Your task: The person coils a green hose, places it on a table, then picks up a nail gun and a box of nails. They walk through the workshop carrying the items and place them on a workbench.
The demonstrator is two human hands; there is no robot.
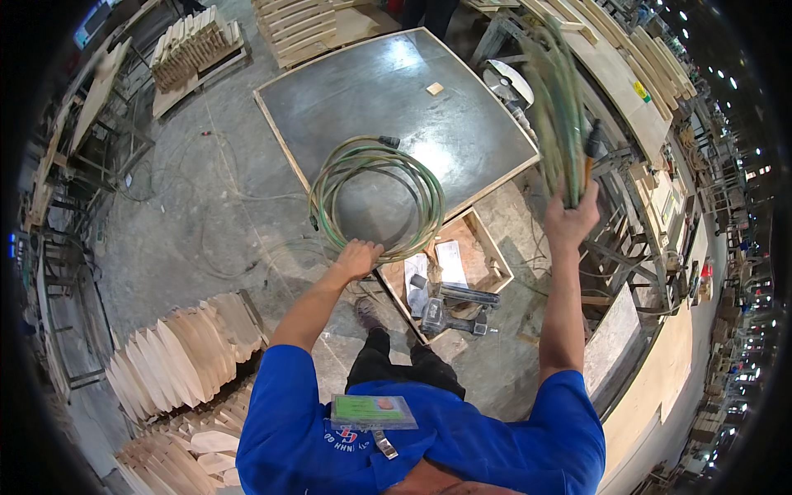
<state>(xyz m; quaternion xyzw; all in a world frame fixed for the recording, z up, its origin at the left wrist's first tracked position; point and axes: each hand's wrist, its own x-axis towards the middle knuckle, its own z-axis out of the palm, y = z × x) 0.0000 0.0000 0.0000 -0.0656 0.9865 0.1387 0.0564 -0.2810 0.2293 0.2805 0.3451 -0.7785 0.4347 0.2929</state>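
In my left hand (359, 259) is the near edge of a round coil of green and tan air hose (434, 202), its fingers closed round it. The loops spread over the near left corner of a dark-topped table (330, 103), with a dark connector (388, 142) at the far end. On the right, my right hand (572, 216) grips a second bundle of greenish hose (558, 115), raised and smeared by motion. A black and orange piece (591, 148) sticks up beside that bundle from the same hand.
A shallow wooden tray (492, 239) with papers and a grey nail gun (450, 318) stands close in front of me. Stacked wooden slats (181, 355) lie at the left. A circular saw (505, 82) is beyond the table's right edge, near a long workbench (635, 99). Thin hoses trail over the floor.
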